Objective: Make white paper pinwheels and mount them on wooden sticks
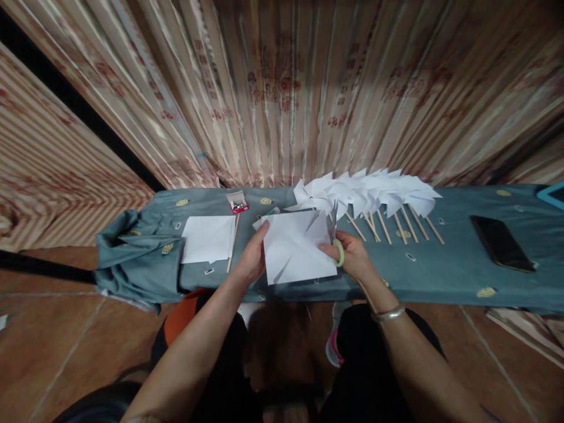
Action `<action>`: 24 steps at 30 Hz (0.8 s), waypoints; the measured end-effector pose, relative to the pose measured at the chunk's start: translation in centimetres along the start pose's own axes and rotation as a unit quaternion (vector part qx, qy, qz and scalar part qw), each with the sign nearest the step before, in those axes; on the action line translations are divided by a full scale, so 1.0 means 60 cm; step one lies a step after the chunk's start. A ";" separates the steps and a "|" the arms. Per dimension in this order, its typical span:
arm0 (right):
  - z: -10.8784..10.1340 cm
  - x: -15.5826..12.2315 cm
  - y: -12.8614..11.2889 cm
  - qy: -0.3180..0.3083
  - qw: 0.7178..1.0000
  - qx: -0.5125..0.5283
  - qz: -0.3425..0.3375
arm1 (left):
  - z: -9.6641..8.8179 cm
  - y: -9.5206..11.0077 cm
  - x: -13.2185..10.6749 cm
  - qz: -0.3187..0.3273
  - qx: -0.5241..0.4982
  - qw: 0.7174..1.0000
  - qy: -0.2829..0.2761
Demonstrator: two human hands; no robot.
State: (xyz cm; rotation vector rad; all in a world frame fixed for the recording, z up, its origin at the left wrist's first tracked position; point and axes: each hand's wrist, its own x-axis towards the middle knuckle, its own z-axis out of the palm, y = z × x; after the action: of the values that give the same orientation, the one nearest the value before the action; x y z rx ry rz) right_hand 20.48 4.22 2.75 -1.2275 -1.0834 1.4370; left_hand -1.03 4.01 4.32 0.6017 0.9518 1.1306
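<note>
A square sheet of white paper [297, 252] with slits running in from its corners is held up over the front of the table. My left hand [254, 254] is closed on its left edge, thumb on top. Closed round a pair of scissors [339, 252] with pale green handles, my right hand [353, 257] also has its thumb at the sheet's right edge. The scissor blades point up and away from me, beside the paper. Just beyond the sheet lie several white paper pinwheels [374, 191] on wooden sticks, overlapping in a row.
A stack of white paper squares [207, 238] lies at the left, with a wooden stick [233, 244] alongside. Behind it is a small open red box [238, 203] of metal pieces. A dark phone [502, 242] rests at the right on the grey-green tablecloth [440, 270]. A patterned curtain [282, 88] hangs behind.
</note>
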 end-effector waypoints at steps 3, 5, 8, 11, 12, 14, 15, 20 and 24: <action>0.007 0.007 0.001 0.058 0.997 0.037 -0.028 | 0.011 0.006 -0.006 -0.004 -0.072 0.996 -0.054; 0.014 0.014 0.003 0.089 0.993 0.065 -0.050 | 0.017 0.005 -0.010 -0.013 -0.089 0.993 -0.077; 0.029 0.024 0.005 0.130 0.985 0.089 -0.075 | 0.029 -0.006 -0.013 0.003 -0.080 0.993 -0.083; 0.045 0.030 0.006 0.141 0.982 0.098 -0.078 | 0.042 -0.021 -0.012 0.051 -0.038 0.996 -0.060; 0.050 0.031 0.006 0.136 0.983 0.100 -0.074 | 0.046 -0.025 -0.010 0.064 -0.025 0.997 -0.042; 0.060 0.031 0.006 0.119 0.986 0.097 -0.064 | 0.053 -0.033 -0.005 0.084 -0.010 0.996 0.003; 0.064 0.031 0.006 0.111 0.988 0.094 -0.061 | 0.055 -0.036 -0.002 0.096 -0.006 0.995 0.030; 0.078 0.032 0.005 0.088 0.993 0.056 -0.053 | 0.053 -0.041 0.018 0.170 0.036 0.975 0.135; 0.077 0.025 0.003 0.048 0.997 -0.006 -0.054 | 0.041 -0.028 0.029 0.196 0.064 0.965 0.161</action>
State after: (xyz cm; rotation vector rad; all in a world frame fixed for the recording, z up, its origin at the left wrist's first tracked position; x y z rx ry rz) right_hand 15.80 5.39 2.84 -1.2162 -1.0777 1.2774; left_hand 2.14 5.21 3.61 0.7462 1.2243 1.5620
